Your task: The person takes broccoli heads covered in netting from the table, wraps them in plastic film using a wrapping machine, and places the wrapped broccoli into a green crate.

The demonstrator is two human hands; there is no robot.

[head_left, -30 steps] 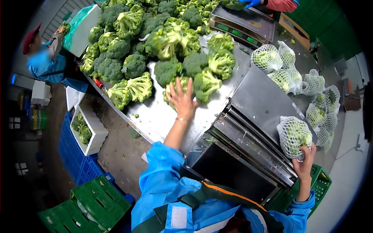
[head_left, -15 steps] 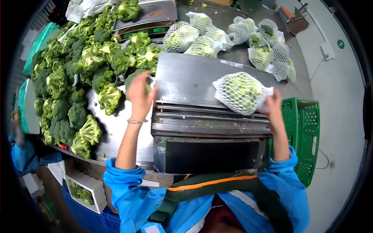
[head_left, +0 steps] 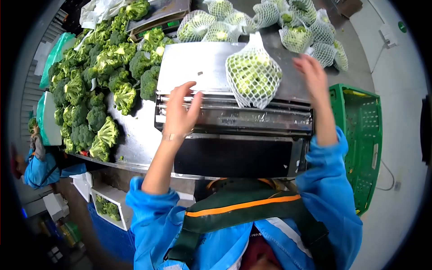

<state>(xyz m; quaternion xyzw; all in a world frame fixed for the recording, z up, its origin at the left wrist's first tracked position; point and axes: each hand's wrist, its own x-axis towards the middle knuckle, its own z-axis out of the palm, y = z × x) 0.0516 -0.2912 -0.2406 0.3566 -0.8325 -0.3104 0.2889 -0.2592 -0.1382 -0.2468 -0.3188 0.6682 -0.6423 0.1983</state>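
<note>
The pale green broccoli in white mesh netting (head_left: 253,77) lies across the flat grey steel machine (head_left: 186,60), its lower end over the front rollers. From where I stand, the person's left hand (head_left: 181,111) hovers left of it, grip wide, steel showing between. The right hand (head_left: 313,80) hangs apart on the right, grip loosely open, with the green perforated plastic crate (head_left: 358,135) just beyond the machine's right edge.

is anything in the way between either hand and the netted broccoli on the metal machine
Nothing visible is in the way: the left hand and the right hand are both apart from the netted broccoli, and only metal surfaces show in the gaps.
</note>
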